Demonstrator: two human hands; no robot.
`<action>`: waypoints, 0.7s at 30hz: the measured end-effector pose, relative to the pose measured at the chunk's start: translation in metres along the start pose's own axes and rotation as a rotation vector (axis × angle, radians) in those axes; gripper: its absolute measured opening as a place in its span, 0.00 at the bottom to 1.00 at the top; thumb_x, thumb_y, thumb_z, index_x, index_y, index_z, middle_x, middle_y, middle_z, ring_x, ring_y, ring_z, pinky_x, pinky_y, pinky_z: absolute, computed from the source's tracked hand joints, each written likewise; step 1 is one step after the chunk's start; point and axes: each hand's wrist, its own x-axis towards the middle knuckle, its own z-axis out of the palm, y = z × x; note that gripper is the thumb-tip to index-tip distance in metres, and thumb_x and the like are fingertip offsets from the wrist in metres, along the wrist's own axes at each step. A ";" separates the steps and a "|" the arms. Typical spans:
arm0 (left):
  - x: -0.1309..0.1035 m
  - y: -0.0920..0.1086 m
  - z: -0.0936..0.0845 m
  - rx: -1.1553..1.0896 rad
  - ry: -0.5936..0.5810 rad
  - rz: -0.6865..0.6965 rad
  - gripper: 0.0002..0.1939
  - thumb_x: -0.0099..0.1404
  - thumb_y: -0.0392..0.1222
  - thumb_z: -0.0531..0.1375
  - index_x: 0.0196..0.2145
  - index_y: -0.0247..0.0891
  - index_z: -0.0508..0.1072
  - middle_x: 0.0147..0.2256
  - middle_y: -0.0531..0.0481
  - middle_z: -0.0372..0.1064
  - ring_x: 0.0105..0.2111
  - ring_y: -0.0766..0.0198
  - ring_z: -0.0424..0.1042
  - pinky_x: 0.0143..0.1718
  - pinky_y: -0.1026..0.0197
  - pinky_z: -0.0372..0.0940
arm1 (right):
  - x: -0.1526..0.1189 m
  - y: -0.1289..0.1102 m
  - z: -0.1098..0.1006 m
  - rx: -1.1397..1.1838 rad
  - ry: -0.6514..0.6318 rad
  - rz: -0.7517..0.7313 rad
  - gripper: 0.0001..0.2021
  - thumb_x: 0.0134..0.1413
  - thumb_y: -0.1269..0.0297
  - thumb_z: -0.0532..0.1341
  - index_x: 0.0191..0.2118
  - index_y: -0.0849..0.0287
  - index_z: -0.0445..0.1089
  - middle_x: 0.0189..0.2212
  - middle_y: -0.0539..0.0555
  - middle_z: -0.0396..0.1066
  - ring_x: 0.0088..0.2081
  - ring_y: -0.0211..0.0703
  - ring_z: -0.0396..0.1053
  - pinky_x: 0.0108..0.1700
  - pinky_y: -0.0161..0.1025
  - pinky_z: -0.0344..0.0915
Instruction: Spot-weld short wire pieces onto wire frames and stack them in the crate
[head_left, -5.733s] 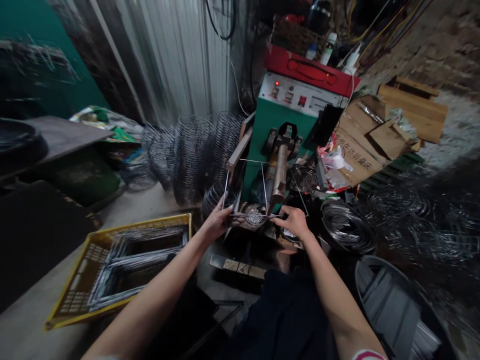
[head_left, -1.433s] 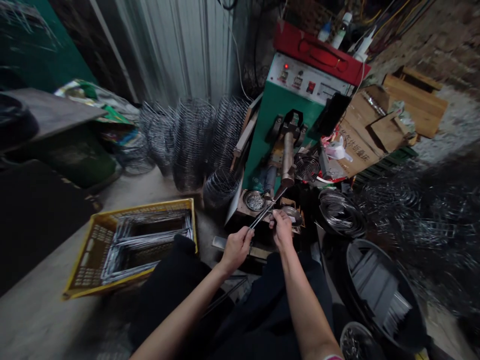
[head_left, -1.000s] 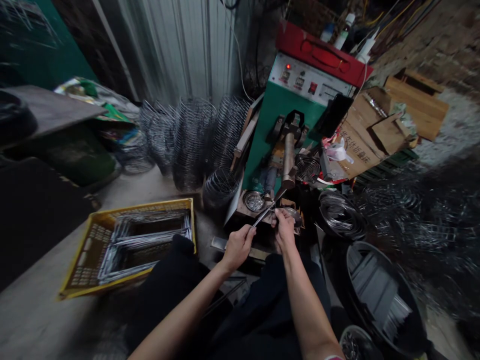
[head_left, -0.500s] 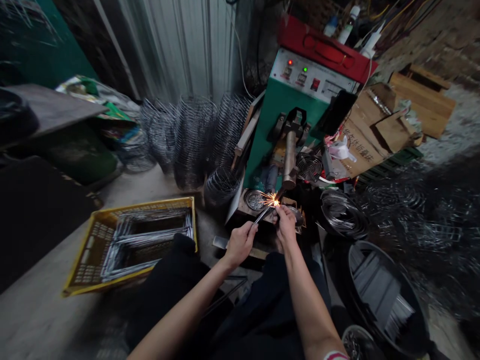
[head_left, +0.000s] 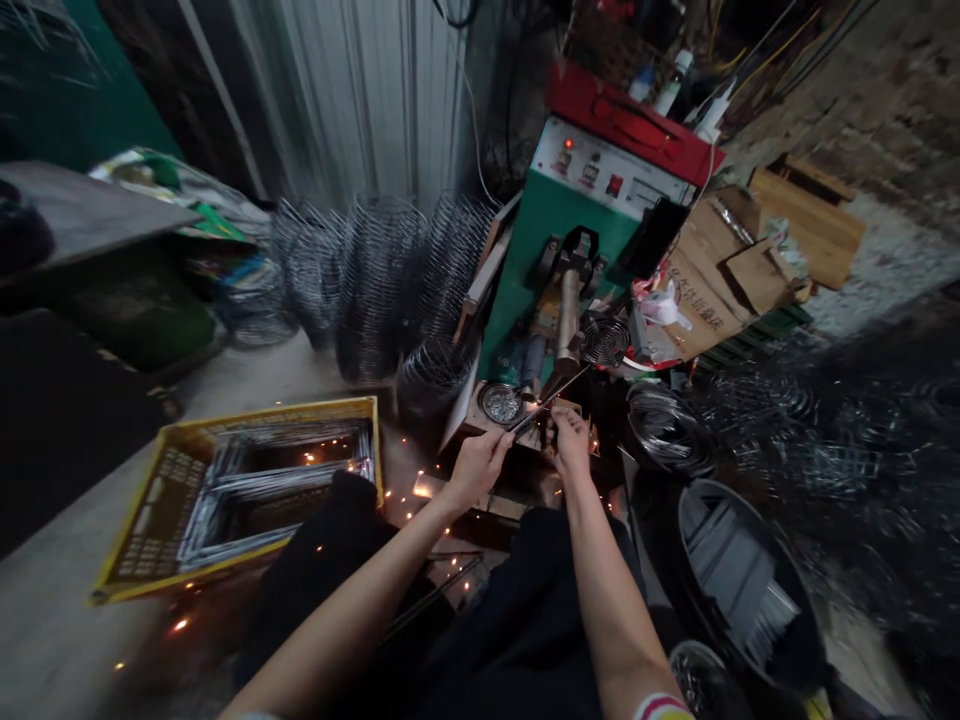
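A thin metal rod (head_left: 523,421) slants up from my left hand (head_left: 478,465), whose fingers are closed round its lower end. The rod's upper part lies below the electrode of a green welding machine (head_left: 517,265), where a small glow shows. My right hand (head_left: 570,437) is beside this spot, its fingers pinched together; what they hold is too small to make out. Left of the glow, a round dish (head_left: 501,403) of small metal pieces sits on the machine's ledge. One red lamp is lit on the machine's panel.
A yellow crate (head_left: 154,500) with wire frames stands at the left. Coiled wire stacks (head_left: 382,290) stand behind it. At the right are a wire coil (head_left: 667,430), a black tub (head_left: 814,640) with metal strips, and a cardboard box (head_left: 694,290). Sparks are scattered over the floor.
The bright burst at the rod has shrunk to a small glow, and sparks have spread toward the floor and crate. The green lamp has gone out. The whole view has shifted slightly.
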 end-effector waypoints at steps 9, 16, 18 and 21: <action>0.021 -0.014 -0.009 0.038 -0.006 0.040 0.19 0.69 0.46 0.52 0.22 0.37 0.64 0.19 0.55 0.55 0.20 0.68 0.55 0.26 0.64 0.48 | 0.006 0.005 0.003 0.001 0.024 -0.017 0.16 0.42 0.51 0.67 0.26 0.58 0.65 0.16 0.42 0.60 0.14 0.28 0.54 0.16 0.28 0.51; 0.029 -0.011 -0.014 0.030 -0.047 0.030 0.17 0.69 0.45 0.51 0.24 0.36 0.67 0.20 0.54 0.58 0.22 0.67 0.59 0.26 0.65 0.51 | 0.012 0.005 0.005 0.002 0.017 -0.007 0.17 0.45 0.50 0.67 0.25 0.58 0.64 0.16 0.42 0.61 0.15 0.28 0.54 0.17 0.28 0.53; 0.029 -0.010 -0.014 0.021 -0.062 0.018 0.17 0.70 0.45 0.52 0.26 0.36 0.70 0.21 0.53 0.62 0.23 0.67 0.62 0.27 0.65 0.53 | 0.009 0.005 0.003 0.017 0.002 0.010 0.18 0.45 0.50 0.68 0.25 0.58 0.64 0.16 0.42 0.61 0.15 0.28 0.55 0.17 0.28 0.53; 0.030 -0.009 -0.014 0.005 -0.046 -0.010 0.16 0.69 0.45 0.53 0.27 0.36 0.72 0.22 0.53 0.65 0.24 0.66 0.64 0.28 0.66 0.55 | -0.010 0.007 -0.009 -0.014 -0.028 0.046 0.19 0.45 0.49 0.68 0.24 0.58 0.64 0.17 0.43 0.62 0.16 0.28 0.56 0.16 0.27 0.52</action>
